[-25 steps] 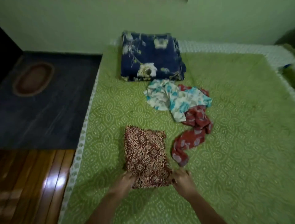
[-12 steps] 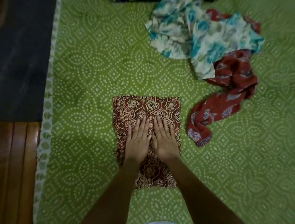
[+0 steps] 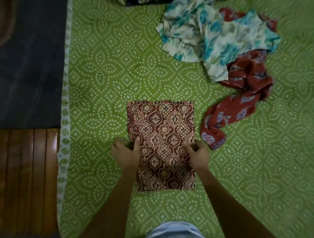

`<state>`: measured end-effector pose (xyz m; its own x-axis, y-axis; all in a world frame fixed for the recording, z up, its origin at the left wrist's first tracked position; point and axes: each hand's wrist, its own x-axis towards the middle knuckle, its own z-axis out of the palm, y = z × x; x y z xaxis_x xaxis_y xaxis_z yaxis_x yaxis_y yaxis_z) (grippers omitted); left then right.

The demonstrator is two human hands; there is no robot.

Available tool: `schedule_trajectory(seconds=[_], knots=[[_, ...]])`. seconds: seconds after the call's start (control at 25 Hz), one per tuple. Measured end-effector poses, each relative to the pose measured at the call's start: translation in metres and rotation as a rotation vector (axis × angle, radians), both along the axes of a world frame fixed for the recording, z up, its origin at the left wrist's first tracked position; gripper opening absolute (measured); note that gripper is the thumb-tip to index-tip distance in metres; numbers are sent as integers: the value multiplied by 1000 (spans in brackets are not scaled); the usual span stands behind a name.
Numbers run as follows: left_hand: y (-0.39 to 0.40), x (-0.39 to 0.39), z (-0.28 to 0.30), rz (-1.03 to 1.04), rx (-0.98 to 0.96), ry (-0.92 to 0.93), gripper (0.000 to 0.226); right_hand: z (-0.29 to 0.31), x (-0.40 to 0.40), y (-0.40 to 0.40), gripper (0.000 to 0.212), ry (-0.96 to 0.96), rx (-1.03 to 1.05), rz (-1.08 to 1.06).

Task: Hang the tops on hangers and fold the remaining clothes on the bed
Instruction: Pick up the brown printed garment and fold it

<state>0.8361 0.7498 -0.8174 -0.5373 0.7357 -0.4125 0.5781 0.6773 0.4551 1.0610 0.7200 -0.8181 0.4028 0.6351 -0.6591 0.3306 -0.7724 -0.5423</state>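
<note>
A maroon patterned garment (image 3: pixel 161 129), folded into a flat rectangle, lies on the green dotted bedsheet (image 3: pixel 102 81). My left hand (image 3: pixel 126 152) grips its left edge, thumb on top and fingers tucked under. My right hand (image 3: pixel 198 155) grips the right edge the same way. Beyond it to the right lies a crumpled white and teal floral garment (image 3: pixel 214 35). A crumpled red floral garment (image 3: pixel 237 105) lies partly under that one and trails toward the folded piece.
The bed's left edge, with a white printed border (image 3: pixel 65 119), runs down the left. Beyond it are a dark mat (image 3: pixel 30 64) and wooden flooring (image 3: pixel 27 178). A dark blue floral bundle (image 3: pixel 144 1) peeks in at the top edge.
My hands have slid from lying flat on the middle of the folded garment out to its left and right edges and closed on them. One second ago they held its near end.
</note>
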Motion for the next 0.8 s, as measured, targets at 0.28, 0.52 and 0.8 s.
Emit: schedule_trajectory(seconds=[0.28,0.52,0.8], knots=[[13,12,40,15,-349,-601,35,26,30,39,67,386,-227,175],[23,4,119,-110,-61,-607,109,117,42,21,61,415,173,66],[11,48,262,-695,-191,-309,68,256,78,-38,62,129,167,324]])
